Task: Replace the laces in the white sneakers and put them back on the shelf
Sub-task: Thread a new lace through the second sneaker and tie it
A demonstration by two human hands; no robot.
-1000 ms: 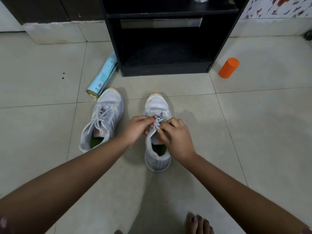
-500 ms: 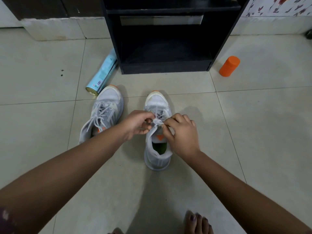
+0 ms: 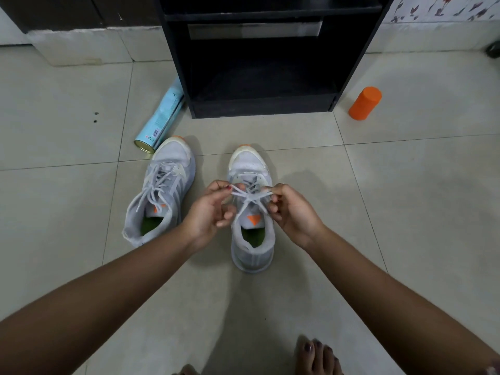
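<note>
left hand and right hand pinching lace ends over right sneaker, left sneaker beside

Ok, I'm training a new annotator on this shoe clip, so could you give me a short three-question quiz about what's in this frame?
1. Multiple choice: what do the left hand and right hand pinch? A) the lace of the right sneaker; B) a brush; C) a sock.
2. True or false: the left sneaker stands on the floor, outside the black shelf.
3. Fill in: the orange cylinder is on the floor to the ___ of the shelf.
Key: 1 A; 2 true; 3 right.
</note>
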